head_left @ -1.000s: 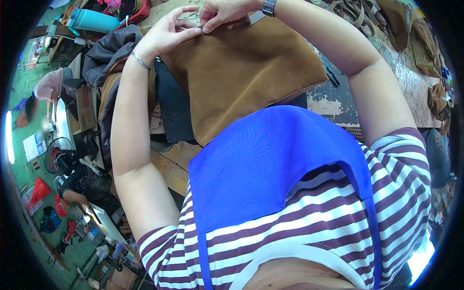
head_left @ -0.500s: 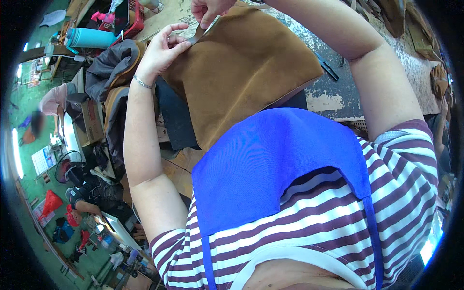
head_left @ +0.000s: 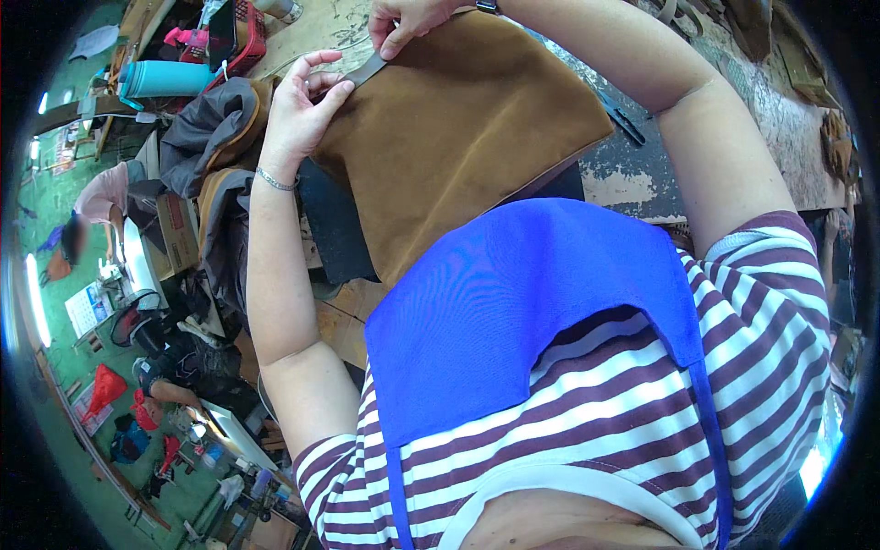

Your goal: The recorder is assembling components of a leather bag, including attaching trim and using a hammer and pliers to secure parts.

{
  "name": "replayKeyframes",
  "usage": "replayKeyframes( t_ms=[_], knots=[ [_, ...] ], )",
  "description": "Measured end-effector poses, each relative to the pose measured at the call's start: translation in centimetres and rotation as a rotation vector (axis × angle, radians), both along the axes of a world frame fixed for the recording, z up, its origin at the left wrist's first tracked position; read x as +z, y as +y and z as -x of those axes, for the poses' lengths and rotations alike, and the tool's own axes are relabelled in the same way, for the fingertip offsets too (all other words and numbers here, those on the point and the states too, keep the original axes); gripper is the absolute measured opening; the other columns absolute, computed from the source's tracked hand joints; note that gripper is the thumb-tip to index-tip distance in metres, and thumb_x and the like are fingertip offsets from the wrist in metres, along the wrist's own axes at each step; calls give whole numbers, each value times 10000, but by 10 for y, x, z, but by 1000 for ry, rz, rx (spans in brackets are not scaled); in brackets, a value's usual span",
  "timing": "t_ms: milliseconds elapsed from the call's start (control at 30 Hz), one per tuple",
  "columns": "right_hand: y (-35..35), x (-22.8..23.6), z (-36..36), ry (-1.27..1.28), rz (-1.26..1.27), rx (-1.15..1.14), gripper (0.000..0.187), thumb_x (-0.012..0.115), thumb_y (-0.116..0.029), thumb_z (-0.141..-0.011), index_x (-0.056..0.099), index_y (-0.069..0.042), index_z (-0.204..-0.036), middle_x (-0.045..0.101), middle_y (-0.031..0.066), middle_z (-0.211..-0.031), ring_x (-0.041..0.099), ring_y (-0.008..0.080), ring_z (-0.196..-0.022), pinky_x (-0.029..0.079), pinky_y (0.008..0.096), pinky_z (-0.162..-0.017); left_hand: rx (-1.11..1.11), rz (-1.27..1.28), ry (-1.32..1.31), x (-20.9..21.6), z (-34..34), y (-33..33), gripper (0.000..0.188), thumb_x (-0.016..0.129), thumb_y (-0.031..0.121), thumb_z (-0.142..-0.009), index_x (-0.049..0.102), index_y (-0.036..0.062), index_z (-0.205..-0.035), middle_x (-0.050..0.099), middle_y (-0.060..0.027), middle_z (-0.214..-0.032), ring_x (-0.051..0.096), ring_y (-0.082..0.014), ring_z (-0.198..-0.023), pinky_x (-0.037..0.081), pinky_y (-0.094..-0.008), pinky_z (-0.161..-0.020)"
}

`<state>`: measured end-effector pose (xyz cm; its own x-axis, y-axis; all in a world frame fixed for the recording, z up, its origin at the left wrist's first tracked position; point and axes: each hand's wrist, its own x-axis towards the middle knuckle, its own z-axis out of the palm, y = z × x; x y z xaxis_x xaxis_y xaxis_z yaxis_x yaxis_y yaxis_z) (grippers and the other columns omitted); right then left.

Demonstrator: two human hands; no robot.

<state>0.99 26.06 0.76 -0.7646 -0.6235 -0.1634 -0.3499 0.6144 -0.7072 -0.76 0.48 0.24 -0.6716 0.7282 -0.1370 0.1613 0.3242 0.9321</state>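
A large brown suede piece (head_left: 458,137) lies over the workbench edge and hangs toward my blue apron. Along its far-left edge runs a narrow dark strip (head_left: 365,70). My left hand (head_left: 295,112) presses the suede's left corner, fingers pinching the strip's lower end. My right hand (head_left: 403,20) at the top pinches the strip's upper end against the suede edge. A bracelet sits on my left wrist.
A worn workbench (head_left: 642,174) with a dark tool (head_left: 621,124) extends to the right. Dark jackets (head_left: 206,128), a teal bottle (head_left: 165,78) and a red basket (head_left: 247,32) crowd the left. Below left, other people work on a green floor (head_left: 55,302).
The view shifted slightly. My hands moved apart along the suede's edge, the left sliding down and the right staying at the top, stretching the dark strip between them.
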Motion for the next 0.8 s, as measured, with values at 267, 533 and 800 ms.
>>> replayKeyframes(
  t_ms=[267,533,800],
  knots=[
    [4,-13,-1,-30,79,3,265,688,-269,-824,665,-25,-925,676,91,-781,595,175,-722,476,343,-669,19,-33,21,-5,-1,3,378,692,56,-840,524,52,-1178,622,-5,-896,557,-58,-844,450,-197,-774],
    [-1,-10,-15,154,19,-3,258,642,-259,-830,652,-21,-930,664,159,-792,620,265,-733,478,386,-679,58,145,-14,-3,-3,18,452,691,56,-846,487,54,-1249,604,-3,-925,558,-58,-848,454,-185,-750],
    [1,-13,-16,167,40,-7,275,622,-254,-826,635,4,-923,653,196,-796,616,306,-729,474,409,-680,52,76,-29,-2,-3,34,541,719,73,-814,488,63,-1304,603,26,-828,500,-16,-686,390,-160,-599]
  ],
)
